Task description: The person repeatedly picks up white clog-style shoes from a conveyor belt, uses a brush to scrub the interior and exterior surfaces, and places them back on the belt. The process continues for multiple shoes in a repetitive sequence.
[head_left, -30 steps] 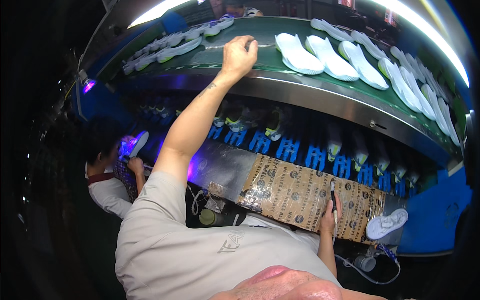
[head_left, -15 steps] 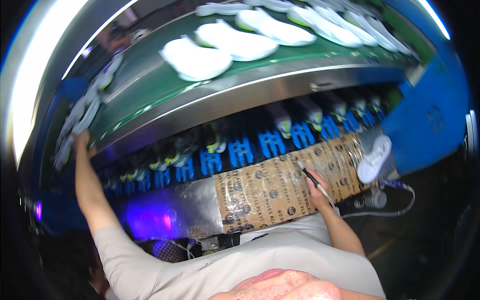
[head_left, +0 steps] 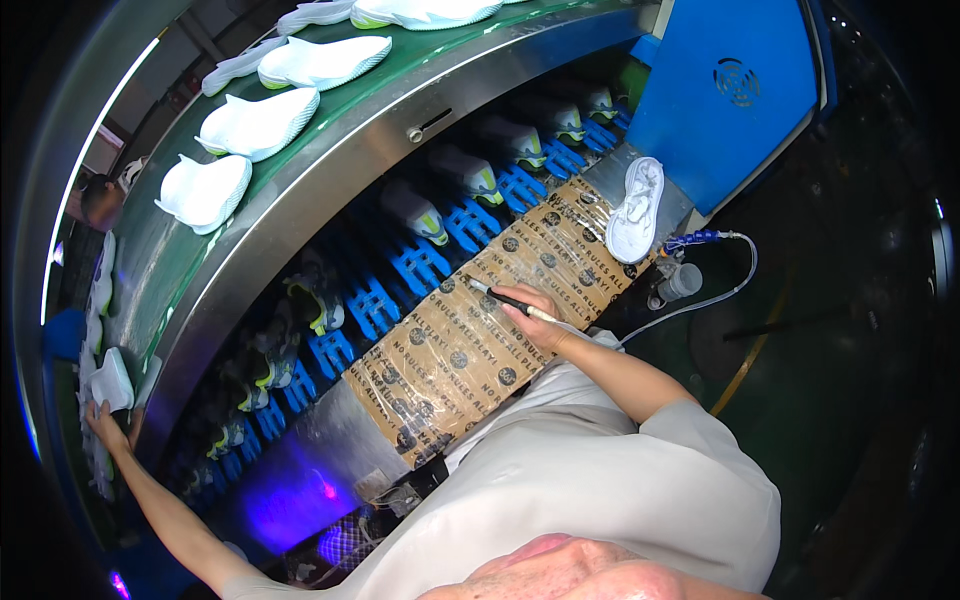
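At the far left, my left hand point(head_left: 107, 425) has its fingers around the lower end of a white shoe sole point(head_left: 113, 380) at the edge of the green conveyor belt point(head_left: 290, 150). My right hand point(head_left: 535, 312) grips a slim brush point(head_left: 510, 298) with a dark handle and pale tip, a thin tube trailing from its back end. The brush sits over the cardboard-covered ledge point(head_left: 430, 375), near its middle. Another white sole point(head_left: 636, 212) lies hollow side up at the right end of this ledge.
White soles point(head_left: 258, 122) stand in a row along the upper belt. Below it, shoe uppers point(head_left: 415, 212) hang beside blue slotted holders point(head_left: 373, 308). A blue machine housing point(head_left: 740, 95) rises at right, with a small clear cup point(head_left: 683, 282) and a hose point(head_left: 752, 262) below it.
The view has swung round to the left. My left hand now has hold of a sole at the belt edge. My right hand still carries the brush above the cardboard.
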A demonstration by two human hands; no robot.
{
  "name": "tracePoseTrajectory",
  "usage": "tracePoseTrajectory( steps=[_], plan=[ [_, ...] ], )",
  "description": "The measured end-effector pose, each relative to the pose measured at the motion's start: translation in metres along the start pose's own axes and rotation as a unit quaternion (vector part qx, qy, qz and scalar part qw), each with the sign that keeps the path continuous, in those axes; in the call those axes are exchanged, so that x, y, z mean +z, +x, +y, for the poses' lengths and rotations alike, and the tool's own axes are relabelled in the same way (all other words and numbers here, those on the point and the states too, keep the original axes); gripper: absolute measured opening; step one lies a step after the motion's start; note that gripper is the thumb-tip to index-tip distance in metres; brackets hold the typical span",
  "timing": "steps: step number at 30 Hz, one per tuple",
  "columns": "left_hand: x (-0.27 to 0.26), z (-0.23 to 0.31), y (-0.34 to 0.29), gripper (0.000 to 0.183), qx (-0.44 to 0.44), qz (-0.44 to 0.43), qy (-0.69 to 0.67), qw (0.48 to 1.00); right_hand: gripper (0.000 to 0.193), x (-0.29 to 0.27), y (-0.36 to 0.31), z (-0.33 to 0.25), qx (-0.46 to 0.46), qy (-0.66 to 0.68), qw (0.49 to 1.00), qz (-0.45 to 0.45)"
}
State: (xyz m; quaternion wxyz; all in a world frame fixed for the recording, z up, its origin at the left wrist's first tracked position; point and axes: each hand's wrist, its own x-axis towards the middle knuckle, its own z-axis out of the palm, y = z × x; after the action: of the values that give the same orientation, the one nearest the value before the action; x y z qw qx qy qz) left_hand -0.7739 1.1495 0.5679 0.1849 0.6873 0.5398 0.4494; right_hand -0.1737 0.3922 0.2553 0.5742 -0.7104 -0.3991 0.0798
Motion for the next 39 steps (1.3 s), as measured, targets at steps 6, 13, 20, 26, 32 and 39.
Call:
tracePoseTrajectory(
  steps=[6,13,20,26,32,39],
  plan=[
    [-0.006,0.074,-0.116,0.045,-0.092,0.007,-0.341,0.936,0.030,0.003,0.005,-0.007,0.010,0.021,1.000,-0.018],
    [0.166,0.231,-0.455,0.041,-0.058,-0.125,-0.396,0.908,0.025,0.001,0.003,-0.014,0.071,0.143,0.987,-0.011],
    [0.233,0.197,-0.642,0.065,-0.419,-0.312,-0.600,0.606,0.027,-0.009,0.001,-0.068,0.263,0.424,0.867,-0.012],
    [0.200,0.242,-0.650,0.092,-0.423,-0.362,-0.646,0.522,0.029,0.002,-0.001,-0.115,0.298,0.537,0.784,-0.090],
    [0.233,0.233,-0.641,0.079,-0.339,-0.357,-0.540,0.683,0.028,0.044,0.001,-0.152,0.313,0.473,0.805,-0.173],
    [0.259,0.257,-0.659,0.076,-0.339,-0.245,-0.428,0.801,0.033,0.074,-0.001,-0.164,0.331,0.455,0.809,-0.172]
  ],
)
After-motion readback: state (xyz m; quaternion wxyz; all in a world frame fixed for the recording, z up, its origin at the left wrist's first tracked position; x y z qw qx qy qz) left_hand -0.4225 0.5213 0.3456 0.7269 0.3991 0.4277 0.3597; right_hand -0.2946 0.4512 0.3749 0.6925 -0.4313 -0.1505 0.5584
